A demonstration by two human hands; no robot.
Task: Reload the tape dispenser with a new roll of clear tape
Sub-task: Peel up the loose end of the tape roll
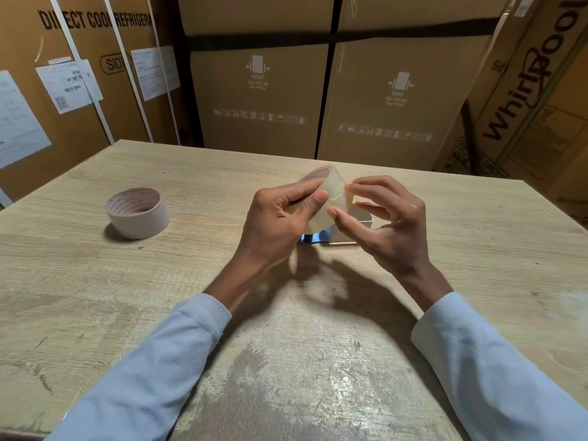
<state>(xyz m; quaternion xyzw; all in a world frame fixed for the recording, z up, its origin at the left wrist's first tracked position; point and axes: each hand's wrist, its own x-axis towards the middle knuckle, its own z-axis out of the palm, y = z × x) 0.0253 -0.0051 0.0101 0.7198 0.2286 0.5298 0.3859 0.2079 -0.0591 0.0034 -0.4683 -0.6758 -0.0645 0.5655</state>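
My left hand [280,214] grips a roll of clear tape [332,186], held above the wooden table [95,281], with the fingers in its core and the thumb on its outer face. My right hand [385,218] touches the roll's right edge with thumb and forefinger tips, the other fingers curled loosely. Behind and below my hands sits the tape dispenser [337,235], metal with a blue part, mostly hidden. A second roll [138,213], with a printed cardboard core, lies flat on the table at the left.
Tall cardboard appliance boxes [261,90] stand close behind the table's far edge and along both sides. The table top near me is scratched and worn.
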